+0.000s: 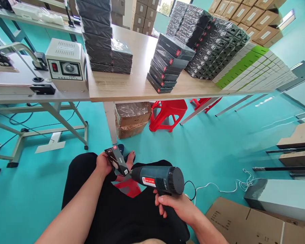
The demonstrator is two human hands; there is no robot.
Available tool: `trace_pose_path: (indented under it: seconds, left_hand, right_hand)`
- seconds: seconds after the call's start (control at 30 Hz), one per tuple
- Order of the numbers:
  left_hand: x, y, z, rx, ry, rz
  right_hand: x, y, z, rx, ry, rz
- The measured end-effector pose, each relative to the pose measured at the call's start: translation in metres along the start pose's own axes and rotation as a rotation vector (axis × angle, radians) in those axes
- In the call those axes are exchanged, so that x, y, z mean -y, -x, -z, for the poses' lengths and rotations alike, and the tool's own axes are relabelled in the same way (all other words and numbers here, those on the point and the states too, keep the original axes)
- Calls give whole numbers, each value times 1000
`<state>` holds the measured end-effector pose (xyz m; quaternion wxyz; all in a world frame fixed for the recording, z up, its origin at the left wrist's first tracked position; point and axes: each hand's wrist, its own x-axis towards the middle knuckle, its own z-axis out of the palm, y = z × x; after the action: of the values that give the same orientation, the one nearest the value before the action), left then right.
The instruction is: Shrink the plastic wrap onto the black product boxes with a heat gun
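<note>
My left hand (104,165) grips a small dark box (117,159) with a red mark at its upper end, held over my lap. Wrapped round the handle of a blue-green heat gun (152,177) is my right hand (176,205). The heat gun points left, its nozzle close to the lower right end of the box; whether they touch I cannot tell. A leaning stack of similar dark boxes (167,64) stands at the front of the wooden table (139,88).
A heat-sealing machine (66,64) stands left of more stacked black boxes (98,37). Wrapped boxes (216,44) and white-green boxes (254,67) line the table's right. Beneath are a carton (132,118) and a red stool (169,113). A white cord (226,190) crosses the floor near a cardboard box (244,220).
</note>
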<state>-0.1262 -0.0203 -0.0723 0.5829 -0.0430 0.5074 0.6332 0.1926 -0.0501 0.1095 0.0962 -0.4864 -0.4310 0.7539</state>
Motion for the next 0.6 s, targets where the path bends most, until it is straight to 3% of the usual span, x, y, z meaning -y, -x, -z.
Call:
trace_pose_path:
  seconds: [0.1, 0.27, 0.37, 0.5, 0.6]
  left_hand:
    - [-1, 1, -3, -11, 131, 94]
    - [-3, 4, -5, -29, 169, 138]
    - [-5, 7, -4, -35, 178, 129]
    - [-9, 14, -5, 149, 81, 199]
    - [-11, 25, -14, 255, -100, 147]
  right_hand:
    - [-1, 2, -2, 16, -64, -10]
    - [0, -4, -13, 14, -131, 50]
    - [1, -2, -10, 128, -120, 3]
    - [6, 3, 13, 322, -31, -107]
    - [13, -7, 29, 259, -8, -114]
